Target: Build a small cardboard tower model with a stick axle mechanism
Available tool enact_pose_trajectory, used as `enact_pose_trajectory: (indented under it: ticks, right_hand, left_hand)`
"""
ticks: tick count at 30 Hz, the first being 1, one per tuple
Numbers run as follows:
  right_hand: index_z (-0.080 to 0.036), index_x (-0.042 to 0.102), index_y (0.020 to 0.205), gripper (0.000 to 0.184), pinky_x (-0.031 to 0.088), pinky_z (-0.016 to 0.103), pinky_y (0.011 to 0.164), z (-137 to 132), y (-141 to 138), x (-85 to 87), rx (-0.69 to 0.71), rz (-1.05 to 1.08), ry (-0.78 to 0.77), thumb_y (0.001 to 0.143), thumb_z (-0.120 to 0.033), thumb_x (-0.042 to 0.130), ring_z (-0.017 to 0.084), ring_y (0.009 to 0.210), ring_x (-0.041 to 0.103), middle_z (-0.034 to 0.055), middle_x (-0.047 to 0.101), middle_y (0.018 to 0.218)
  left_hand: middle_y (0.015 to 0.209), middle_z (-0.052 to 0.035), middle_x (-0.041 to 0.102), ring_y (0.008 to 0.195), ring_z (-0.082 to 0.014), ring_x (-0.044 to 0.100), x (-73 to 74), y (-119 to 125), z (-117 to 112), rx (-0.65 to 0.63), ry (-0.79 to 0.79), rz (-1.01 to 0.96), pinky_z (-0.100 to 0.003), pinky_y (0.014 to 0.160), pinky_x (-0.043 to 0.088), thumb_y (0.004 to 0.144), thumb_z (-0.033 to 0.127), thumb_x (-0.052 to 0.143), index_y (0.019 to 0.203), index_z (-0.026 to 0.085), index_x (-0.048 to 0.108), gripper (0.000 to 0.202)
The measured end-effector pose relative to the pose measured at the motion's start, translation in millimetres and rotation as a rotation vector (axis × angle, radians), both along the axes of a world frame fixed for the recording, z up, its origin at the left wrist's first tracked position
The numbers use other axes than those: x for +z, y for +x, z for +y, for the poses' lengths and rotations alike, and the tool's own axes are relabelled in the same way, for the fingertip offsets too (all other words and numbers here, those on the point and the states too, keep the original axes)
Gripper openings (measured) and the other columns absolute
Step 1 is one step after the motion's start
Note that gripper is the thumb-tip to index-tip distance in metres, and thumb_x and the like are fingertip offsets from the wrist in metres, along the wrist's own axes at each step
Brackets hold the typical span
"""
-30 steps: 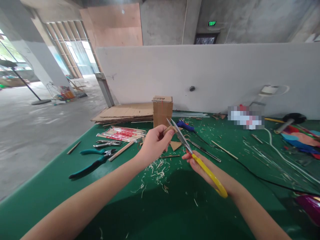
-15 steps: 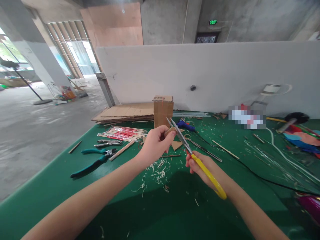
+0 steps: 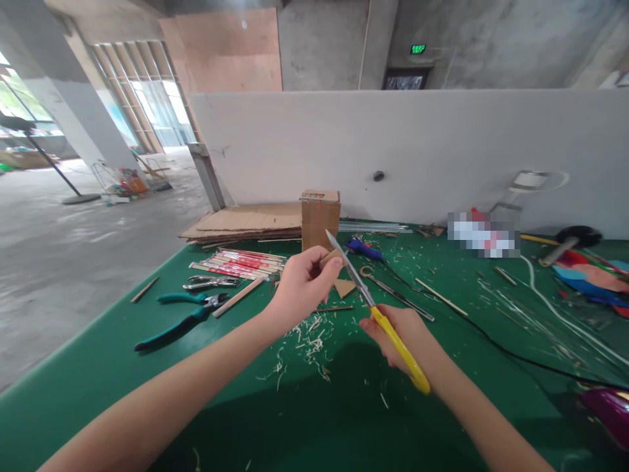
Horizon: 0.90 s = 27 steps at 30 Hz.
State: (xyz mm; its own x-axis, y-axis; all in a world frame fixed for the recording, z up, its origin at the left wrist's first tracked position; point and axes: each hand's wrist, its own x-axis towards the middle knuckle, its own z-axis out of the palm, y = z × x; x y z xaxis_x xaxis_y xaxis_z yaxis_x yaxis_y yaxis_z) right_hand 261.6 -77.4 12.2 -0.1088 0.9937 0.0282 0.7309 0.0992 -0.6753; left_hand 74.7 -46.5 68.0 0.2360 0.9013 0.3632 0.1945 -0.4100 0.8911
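My left hand point(image 3: 305, 283) pinches a small piece of brown cardboard point(image 3: 330, 257) between thumb and fingers, hiding most of it. In my right hand point(image 3: 400, 334) is a pair of scissors point(image 3: 393, 334) with yellow handles. Their blades point up and away, lie nearly together, and reach the right edge of the cardboard by my left thumb. Behind my left hand stands an upright cardboard box point(image 3: 320, 221). A cardboard scrap point(image 3: 344, 287) lies on the green table just right of that hand, and pale shavings point(image 3: 314, 337) are scattered below it.
Teal-handled cutters point(image 3: 181, 321), metal pliers point(image 3: 211, 282) and wrapped chopsticks point(image 3: 240, 263) lie to the left. Stacked cardboard sheets point(image 3: 246, 219) rest behind them. A blue glue gun point(image 3: 363, 249) with a black cord lies beyond the scissors. A white panel point(image 3: 417, 137) borders the back.
The scissor blades have come together from slightly apart at the cardboard's edge. My right hand has closed on the handles, while my left hand keeps its pinch.
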Motion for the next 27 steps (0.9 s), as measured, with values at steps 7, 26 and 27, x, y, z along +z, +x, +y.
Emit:
enact_pose_trajectory:
  ticks: [7,26,27]
  right_hand:
    - [-0.021,0.052,0.074,0.034,0.043,0.025,0.043,1.2,6.7,-5.9,0.050,0.116,0.010,0.079,-0.055,0.051,0.015,0.044,0.057,0.0000,0.058,0.054]
    - [-0.020,0.048,0.091,0.032,0.050,0.034,0.075,-3.3,12.4,0.0,0.332,0.253,0.054,0.090,-0.050,0.038,0.021,0.088,0.058,0.0102,0.061,0.095]
    - [-0.020,0.048,0.091,0.032,0.051,0.034,0.075,-3.4,12.3,-0.1,0.330,0.263,0.038,0.090,-0.051,0.038,0.022,0.088,0.058,0.0105,0.061,0.095]
  left_hand:
    - [0.048,0.0060,0.040,0.043,-0.0061,0.042,3.3,-1.7,3.3,-0.029,-0.006,-0.088,-0.020,0.045,0.037,0.088,0.035,0.049,0.066,0.018,0.047,0.027]
    - [0.056,0.0040,0.038,0.048,-0.0071,0.038,10.2,-5.9,8.3,-0.036,-0.040,0.083,-0.023,0.044,0.028,0.085,0.035,0.051,0.069,0.018,0.053,0.024]
    - [0.056,0.0038,0.038,0.048,-0.0073,0.039,9.8,-6.0,8.2,-0.035,-0.038,0.088,-0.023,0.044,0.029,0.085,0.036,0.051,0.070,0.018,0.054,0.024]
